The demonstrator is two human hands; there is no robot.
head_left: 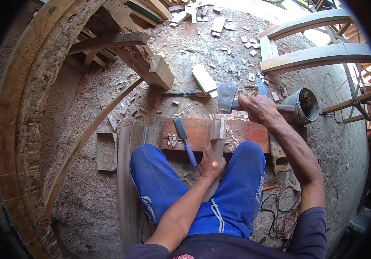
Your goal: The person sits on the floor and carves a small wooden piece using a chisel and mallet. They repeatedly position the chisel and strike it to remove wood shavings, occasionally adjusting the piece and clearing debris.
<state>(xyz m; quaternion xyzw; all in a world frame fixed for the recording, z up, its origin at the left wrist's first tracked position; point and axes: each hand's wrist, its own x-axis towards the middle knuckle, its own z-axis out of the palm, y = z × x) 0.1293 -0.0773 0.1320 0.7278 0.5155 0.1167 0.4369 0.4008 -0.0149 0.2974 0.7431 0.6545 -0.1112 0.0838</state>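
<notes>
Blue trousers point(233, 207), bent at the knees, flank a pale wooden piece point(218, 128) that the left hand point(212, 165) grips around its shaft, its far end over a reddish wooden block point(258, 134). Closed around a hatchet's handle, the right hand point(258, 108) holds the hatchet point(227, 98) with its blade just beyond that end, while a chisel point(186, 140) lies on the block to the left, its handle overhanging the near edge.
</notes>
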